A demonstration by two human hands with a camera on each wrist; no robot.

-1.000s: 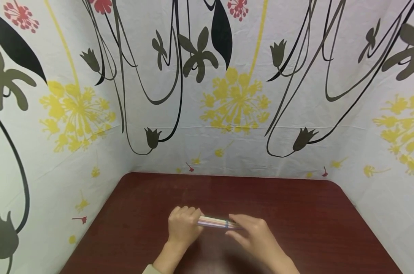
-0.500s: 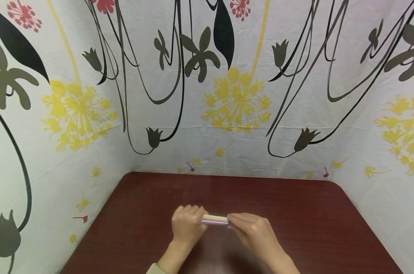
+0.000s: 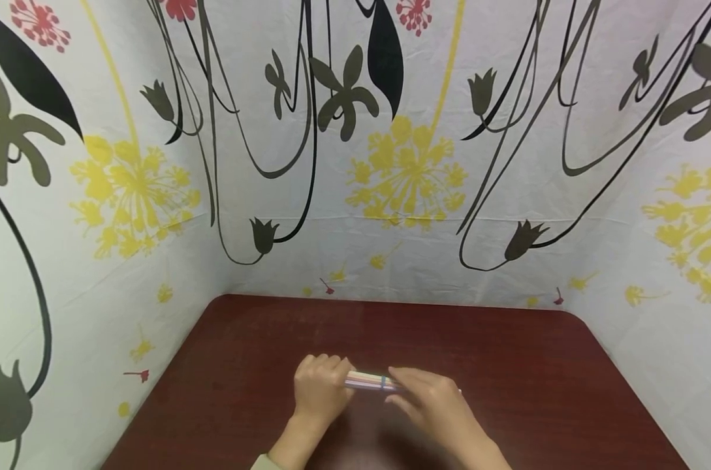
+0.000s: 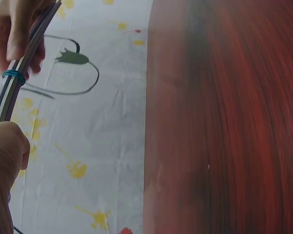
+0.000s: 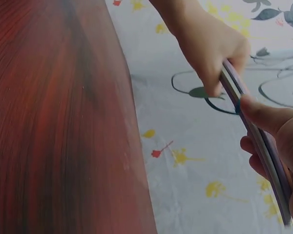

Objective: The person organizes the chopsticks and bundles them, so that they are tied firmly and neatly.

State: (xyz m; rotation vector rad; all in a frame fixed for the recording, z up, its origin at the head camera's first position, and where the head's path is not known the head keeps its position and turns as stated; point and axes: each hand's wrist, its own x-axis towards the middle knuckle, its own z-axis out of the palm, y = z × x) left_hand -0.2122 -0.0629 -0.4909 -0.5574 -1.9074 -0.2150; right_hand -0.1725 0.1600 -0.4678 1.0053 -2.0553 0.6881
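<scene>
A bundle of thin pastel-coloured sticks [image 3: 363, 380] is held level above the table in the head view. A blue-green elastic band [image 4: 13, 75] circles it. My left hand [image 3: 322, 388] grips one end in a fist, hiding that end. Toward the other end, my right hand [image 3: 443, 405] has its fingers and thumb loosely round the sticks, just beyond the band. In the right wrist view, the right thumb [image 5: 263, 114] lies along one side of the bundle, with fingertips showing on the other side.
A dark reddish-brown table [image 3: 261, 339] with rounded far corners lies beneath both hands. White cloth [image 3: 355, 196] printed with flowers, leaves and stems hangs behind it and along both sides.
Half a second ago the right fingers closed over the band; now they have shifted along the bundle, loosened, and the band shows again. My left hand keeps its grip almost in place.
</scene>
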